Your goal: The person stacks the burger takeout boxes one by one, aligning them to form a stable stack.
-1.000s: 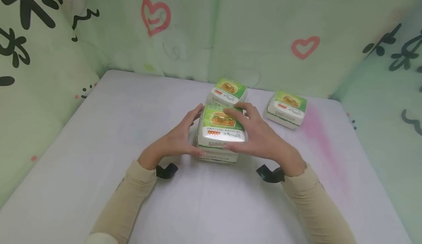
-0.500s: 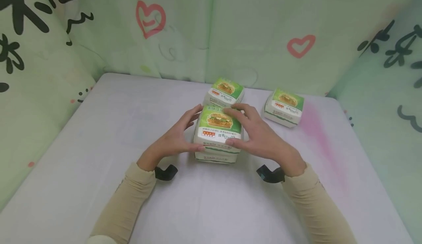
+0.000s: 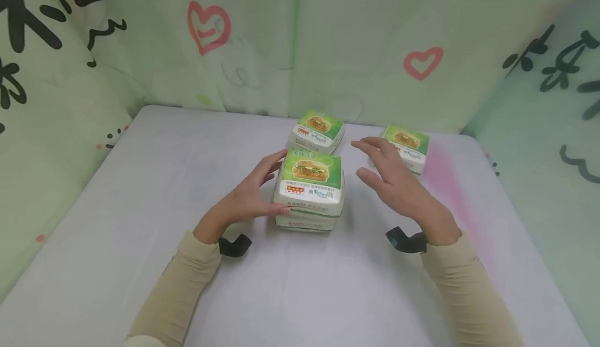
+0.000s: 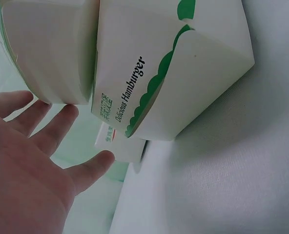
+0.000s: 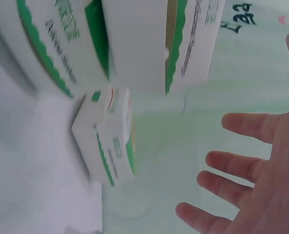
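Two white-and-green burger boxes are stacked mid-table, the upper box [image 3: 308, 183] sitting on the lower box [image 3: 305, 223]. My left hand [image 3: 245, 196] is at the stack's left side, thumb by the front corner. In the left wrist view, its extended fingertips touch the upper box [image 4: 49, 53], while the lower box [image 4: 134, 68] stands on the table. My right hand [image 3: 398, 180] hovers right of the stack with fingers spread and nothing in them. It partly covers another burger box [image 3: 412, 146] behind it. The right wrist view shows this hand [image 5: 276, 170] apart from the boxes.
A further burger box [image 3: 317, 131] stands just behind the stack, near the table's back edge. The table [image 3: 290, 295] has a white cloth with a pink stain on the right. Green drawn-on sheets [image 3: 347, 39] enclose its back and sides.
My right hand has let go of the upper box and moved right, away from the stack. My left hand stays beside the stack. The camera view has shifted slightly.
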Tool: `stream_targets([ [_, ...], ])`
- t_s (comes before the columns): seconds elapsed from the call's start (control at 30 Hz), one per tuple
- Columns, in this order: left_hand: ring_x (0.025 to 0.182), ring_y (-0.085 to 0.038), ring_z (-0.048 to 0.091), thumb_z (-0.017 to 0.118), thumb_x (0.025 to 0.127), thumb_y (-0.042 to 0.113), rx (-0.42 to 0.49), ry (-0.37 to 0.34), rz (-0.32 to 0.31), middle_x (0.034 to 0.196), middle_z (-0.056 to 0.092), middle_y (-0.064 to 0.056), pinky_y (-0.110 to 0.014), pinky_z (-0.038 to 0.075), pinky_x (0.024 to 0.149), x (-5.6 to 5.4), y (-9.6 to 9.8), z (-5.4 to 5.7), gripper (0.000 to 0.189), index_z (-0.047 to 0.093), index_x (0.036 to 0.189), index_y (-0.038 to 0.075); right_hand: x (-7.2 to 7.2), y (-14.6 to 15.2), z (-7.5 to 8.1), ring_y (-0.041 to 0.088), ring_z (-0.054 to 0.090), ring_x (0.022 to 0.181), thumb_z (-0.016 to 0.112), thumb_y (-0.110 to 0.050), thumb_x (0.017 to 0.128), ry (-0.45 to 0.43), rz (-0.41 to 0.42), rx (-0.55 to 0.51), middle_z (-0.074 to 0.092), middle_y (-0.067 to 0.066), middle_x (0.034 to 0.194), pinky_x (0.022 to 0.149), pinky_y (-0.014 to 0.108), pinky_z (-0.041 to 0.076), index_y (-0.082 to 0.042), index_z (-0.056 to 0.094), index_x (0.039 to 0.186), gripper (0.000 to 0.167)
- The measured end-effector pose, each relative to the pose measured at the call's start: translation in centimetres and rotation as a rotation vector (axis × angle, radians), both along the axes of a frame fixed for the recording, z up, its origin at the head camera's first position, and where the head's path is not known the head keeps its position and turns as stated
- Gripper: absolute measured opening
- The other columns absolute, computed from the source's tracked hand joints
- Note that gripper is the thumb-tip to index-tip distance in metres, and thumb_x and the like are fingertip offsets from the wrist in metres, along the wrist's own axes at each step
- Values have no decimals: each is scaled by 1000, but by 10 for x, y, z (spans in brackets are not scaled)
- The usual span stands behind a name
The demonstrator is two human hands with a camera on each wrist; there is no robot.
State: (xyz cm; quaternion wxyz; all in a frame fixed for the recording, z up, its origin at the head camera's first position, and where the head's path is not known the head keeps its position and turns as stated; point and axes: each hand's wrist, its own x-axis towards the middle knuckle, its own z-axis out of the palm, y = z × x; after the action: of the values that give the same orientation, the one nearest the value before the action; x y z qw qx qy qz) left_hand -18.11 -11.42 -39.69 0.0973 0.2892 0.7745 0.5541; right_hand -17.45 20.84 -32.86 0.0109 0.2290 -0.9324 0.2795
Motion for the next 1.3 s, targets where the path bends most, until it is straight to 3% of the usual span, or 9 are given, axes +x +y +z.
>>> stream_targets([
  [0.37, 149, -23, 28, 86, 76, 26, -17, 14, 4, 162, 19, 5, -47, 26, 122, -1, -1, 0, 108, 15, 158, 28, -14, 38, -1, 44, 31, 137, 49, -37, 103, 53, -116, 33, 30, 23, 150, 106, 65, 31, -7, 40, 148, 55],
  [0.7, 149, -21, 29, 86, 76, 25, 2, 5, 1, 162, 19, 6, -46, 27, 122, 0, -2, -1, 109, 15, 158, 30, -33, 59, -4, 46, 26, 137, 57, -39, 98, -15, -242, 121, 25, 27, 153, 107, 63, 30, -2, 39, 147, 65],
  [0.9, 149, -20, 28, 86, 75, 25, 13, 5, 3, 162, 18, 7, -46, 27, 122, 1, -2, -2, 109, 14, 157, 36, -44, 68, -7, 49, 21, 141, 61, -37, 97, -42, -262, 148, 23, 30, 154, 112, 66, 23, 0, 41, 146, 65],
  [1.3, 150, -21, 25, 85, 76, 28, 28, 21, -25, 163, 16, 7, -49, 26, 122, 1, 0, 1, 111, 11, 159, 32, -65, 93, -20, 53, 13, 143, 58, -40, 97, -117, -319, 175, 13, 32, 158, 113, 71, 18, 5, 26, 151, 77],
])
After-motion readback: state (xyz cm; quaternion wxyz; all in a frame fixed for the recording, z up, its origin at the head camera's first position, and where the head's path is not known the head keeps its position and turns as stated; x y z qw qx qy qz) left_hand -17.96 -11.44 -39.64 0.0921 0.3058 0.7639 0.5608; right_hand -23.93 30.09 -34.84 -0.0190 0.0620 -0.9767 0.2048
